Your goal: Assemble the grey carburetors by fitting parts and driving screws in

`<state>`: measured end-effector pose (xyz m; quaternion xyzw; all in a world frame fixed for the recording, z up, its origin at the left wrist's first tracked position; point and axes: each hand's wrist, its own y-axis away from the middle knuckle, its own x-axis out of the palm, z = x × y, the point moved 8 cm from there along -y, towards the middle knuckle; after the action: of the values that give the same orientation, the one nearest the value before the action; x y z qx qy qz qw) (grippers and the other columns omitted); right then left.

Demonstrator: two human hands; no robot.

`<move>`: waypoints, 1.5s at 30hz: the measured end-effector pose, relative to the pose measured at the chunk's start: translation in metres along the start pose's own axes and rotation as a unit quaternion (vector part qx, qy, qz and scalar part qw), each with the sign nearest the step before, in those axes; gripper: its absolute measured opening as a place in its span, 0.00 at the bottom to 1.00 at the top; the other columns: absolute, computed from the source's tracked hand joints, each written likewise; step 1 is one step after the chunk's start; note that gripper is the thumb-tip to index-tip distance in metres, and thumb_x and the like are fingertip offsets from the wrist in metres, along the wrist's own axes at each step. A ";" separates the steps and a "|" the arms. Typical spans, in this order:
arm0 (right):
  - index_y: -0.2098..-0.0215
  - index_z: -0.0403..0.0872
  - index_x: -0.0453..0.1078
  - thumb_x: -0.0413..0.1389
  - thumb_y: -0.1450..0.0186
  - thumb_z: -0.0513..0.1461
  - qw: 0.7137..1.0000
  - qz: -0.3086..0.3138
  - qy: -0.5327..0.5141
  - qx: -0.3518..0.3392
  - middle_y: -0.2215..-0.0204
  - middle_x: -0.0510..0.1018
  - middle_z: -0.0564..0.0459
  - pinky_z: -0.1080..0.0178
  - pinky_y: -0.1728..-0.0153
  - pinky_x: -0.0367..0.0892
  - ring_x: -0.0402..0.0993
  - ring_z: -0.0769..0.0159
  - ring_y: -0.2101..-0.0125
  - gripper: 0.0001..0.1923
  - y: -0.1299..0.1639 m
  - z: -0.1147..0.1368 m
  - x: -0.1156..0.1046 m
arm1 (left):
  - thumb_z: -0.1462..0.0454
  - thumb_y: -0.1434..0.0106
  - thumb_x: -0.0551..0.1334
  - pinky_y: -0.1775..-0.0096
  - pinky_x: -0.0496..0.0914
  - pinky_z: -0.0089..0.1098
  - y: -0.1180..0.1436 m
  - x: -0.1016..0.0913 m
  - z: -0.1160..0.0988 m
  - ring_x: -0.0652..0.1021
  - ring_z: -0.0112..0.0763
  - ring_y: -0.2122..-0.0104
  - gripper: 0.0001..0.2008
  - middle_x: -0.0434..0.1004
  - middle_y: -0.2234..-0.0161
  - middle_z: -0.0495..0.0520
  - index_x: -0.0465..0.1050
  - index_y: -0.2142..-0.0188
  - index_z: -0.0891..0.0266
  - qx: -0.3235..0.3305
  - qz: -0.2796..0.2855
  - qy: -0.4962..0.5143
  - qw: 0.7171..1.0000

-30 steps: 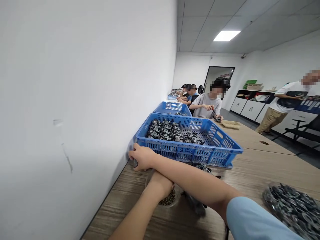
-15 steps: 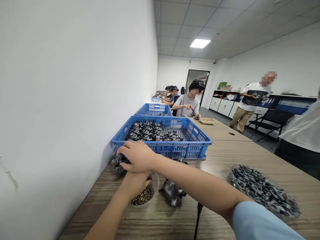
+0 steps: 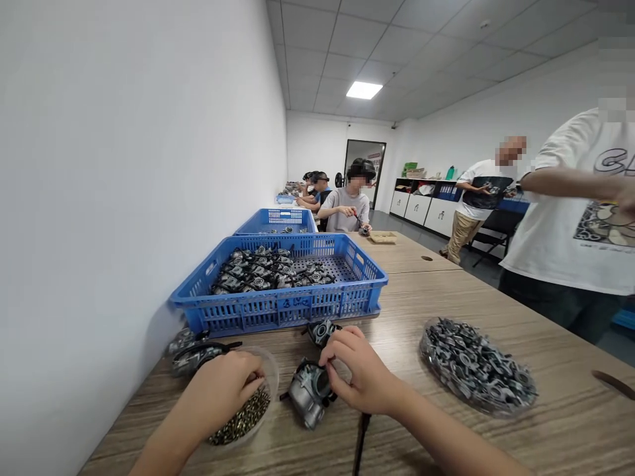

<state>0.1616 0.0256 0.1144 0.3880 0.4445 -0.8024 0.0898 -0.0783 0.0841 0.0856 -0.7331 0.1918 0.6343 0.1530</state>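
The left hand (image 3: 223, 390) hides part of the screw bowl (image 3: 248, 413).

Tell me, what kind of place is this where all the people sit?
Probably a small assembly workshop set up in an office room. A blue crate full of metal parts sits on a long wooden table, and further along a seated person works on a part by hand.

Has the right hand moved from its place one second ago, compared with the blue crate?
Yes. The right hand left the near-left corner of the blue crate and now touches the metal part before its near side.
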 end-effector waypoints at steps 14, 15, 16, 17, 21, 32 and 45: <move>0.50 0.54 0.72 0.60 0.29 0.35 0.995 -0.095 0.007 -0.031 0.59 0.81 0.55 0.54 0.50 0.63 0.78 0.62 0.58 0.11 0.000 0.017 -0.002 | 0.52 0.18 0.60 0.52 0.79 0.34 0.007 -0.013 -0.011 0.88 0.39 0.56 0.15 0.91 0.54 0.49 0.87 0.52 0.50 0.167 -0.224 0.049 0.959; 0.49 0.54 0.72 0.61 0.28 0.35 0.994 -0.105 -0.019 -0.013 0.59 0.82 0.56 0.55 0.50 0.63 0.79 0.63 0.58 0.10 -0.001 0.016 -0.003 | 0.53 0.18 0.61 0.51 0.79 0.32 0.015 -0.021 -0.022 0.88 0.37 0.56 0.14 0.91 0.55 0.48 0.86 0.51 0.50 0.211 -0.281 0.057 0.934; 0.49 0.54 0.73 0.62 0.27 0.36 0.993 -0.113 -0.045 0.009 0.59 0.82 0.57 0.56 0.49 0.63 0.79 0.64 0.57 0.10 -0.001 0.015 -0.003 | 0.54 0.18 0.62 0.51 0.79 0.31 0.025 -0.029 -0.034 0.88 0.34 0.57 0.12 0.91 0.55 0.48 0.86 0.50 0.51 0.253 -0.332 0.063 0.907; 0.49 0.53 0.74 0.63 0.26 0.36 0.990 -0.119 -0.067 0.033 0.60 0.83 0.57 0.57 0.48 0.63 0.80 0.65 0.57 0.09 -0.001 0.014 -0.002 | 0.56 0.18 0.63 0.51 0.80 0.29 0.034 -0.036 -0.047 0.88 0.33 0.58 0.11 0.90 0.56 0.48 0.85 0.49 0.52 0.294 -0.372 0.068 0.878; 0.55 0.51 0.78 0.66 0.26 0.38 0.981 -0.121 -0.132 0.074 0.63 0.83 0.57 0.58 0.48 0.63 0.80 0.66 0.60 0.02 0.002 0.011 0.010 | 0.69 0.18 0.61 0.56 0.79 0.28 0.055 -0.050 -0.095 0.84 0.30 0.62 0.11 0.86 0.62 0.51 0.84 0.50 0.61 0.394 -0.414 0.101 0.815; 0.52 0.45 0.87 0.66 0.24 0.47 0.910 -0.046 -0.391 0.128 0.67 0.82 0.52 0.64 0.63 0.68 0.73 0.70 0.69 0.14 0.002 0.005 0.019 | 0.70 0.19 0.63 0.58 0.77 0.29 0.062 -0.057 -0.105 0.78 0.31 0.60 0.09 0.83 0.66 0.52 0.83 0.56 0.63 0.383 -0.446 0.133 0.798; 0.67 0.43 0.79 0.81 0.45 0.56 0.768 0.038 -0.586 0.256 0.72 0.84 0.55 0.68 0.69 0.71 0.77 0.74 0.74 0.28 0.010 -0.018 0.061 | 0.76 0.23 0.65 0.59 0.77 0.32 0.060 -0.037 -0.107 0.77 0.33 0.60 0.08 0.82 0.64 0.54 0.83 0.52 0.65 0.410 -0.413 0.128 0.803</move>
<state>0.1346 0.0459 0.0602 -0.1328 0.0685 -0.9539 0.2602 -0.0177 -0.0154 0.1397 -0.6861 0.1310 0.2734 0.6613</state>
